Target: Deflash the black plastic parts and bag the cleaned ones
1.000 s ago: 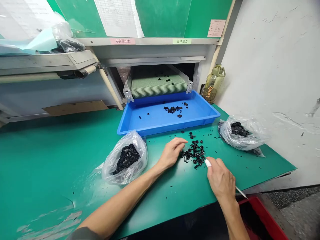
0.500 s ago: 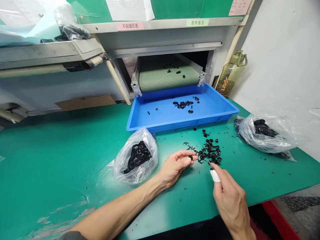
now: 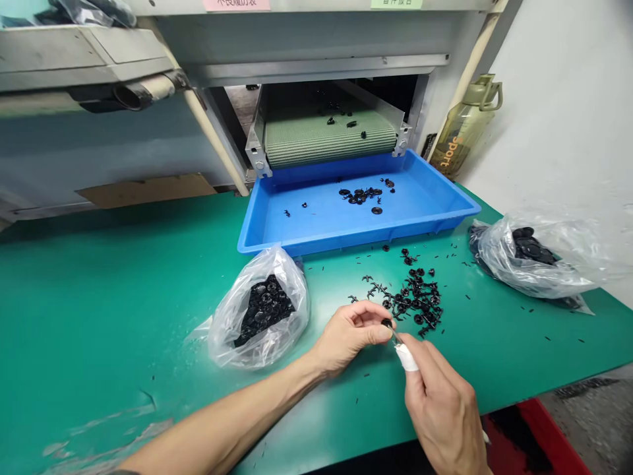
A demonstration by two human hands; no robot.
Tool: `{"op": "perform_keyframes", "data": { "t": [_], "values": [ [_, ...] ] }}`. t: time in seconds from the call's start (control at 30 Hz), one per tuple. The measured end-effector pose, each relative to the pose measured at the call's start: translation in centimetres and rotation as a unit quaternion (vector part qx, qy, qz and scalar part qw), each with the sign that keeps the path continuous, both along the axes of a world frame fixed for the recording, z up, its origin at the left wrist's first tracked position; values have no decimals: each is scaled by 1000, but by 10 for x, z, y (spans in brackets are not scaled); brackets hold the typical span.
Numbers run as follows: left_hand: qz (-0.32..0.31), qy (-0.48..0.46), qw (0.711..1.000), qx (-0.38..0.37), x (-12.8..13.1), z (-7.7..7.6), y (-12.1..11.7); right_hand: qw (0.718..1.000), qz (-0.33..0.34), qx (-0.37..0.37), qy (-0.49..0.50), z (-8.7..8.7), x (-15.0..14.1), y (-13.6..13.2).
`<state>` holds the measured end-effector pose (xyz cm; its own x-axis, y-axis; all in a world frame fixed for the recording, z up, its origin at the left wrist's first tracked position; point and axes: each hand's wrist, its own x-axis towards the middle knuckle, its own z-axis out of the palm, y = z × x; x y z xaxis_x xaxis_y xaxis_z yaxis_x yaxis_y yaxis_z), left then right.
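Observation:
Between the thumb and fingers of my left hand (image 3: 346,336) is a small round black plastic part (image 3: 386,322). My right hand (image 3: 442,406), with white tape round the thumb, grips a thin metal-tipped tool (image 3: 395,335); its tip meets the part, and most of the shaft is hidden by the hand. Just beyond both hands lies a loose pile of black plastic parts (image 3: 418,300), with small branched black pieces (image 3: 378,288) at its left side. A clear plastic bag (image 3: 297,297) of similar black parts stands open left of my left hand.
Behind the pile is a blue tray (image 3: 316,245) holding several black parts, under the end of a green conveyor belt (image 3: 326,145). Another clear bag (image 3: 499,260) with black discs lies at right. A bottle (image 3: 467,125) stands by the wall; a red bin (image 3: 554,429) is below the table edge.
My left hand has picked a round black part from the pile and drawn it nearer. My right hand has brought the tool from the pile to that part. The view has tilted down.

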<state>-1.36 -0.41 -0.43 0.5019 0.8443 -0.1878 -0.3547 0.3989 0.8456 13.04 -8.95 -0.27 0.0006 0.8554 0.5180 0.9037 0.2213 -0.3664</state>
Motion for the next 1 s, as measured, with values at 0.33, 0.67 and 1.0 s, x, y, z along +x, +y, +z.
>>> {"op": "perform_keyframes", "data": {
  "t": [0.33, 0.67, 1.0],
  "values": [
    [-38, 62, 996, 47, -2, 3, -1, 998, 27, -20, -60, 14, 12, 1],
    [-62, 57, 994, 70, -2, 3, -3, 998, 29, -40, -27, 10, 15, -2],
    [-1, 108, 987, 117, 2, 5, -4, 996, -34, 12, -83, 5, -11, 3]
  ]
}}
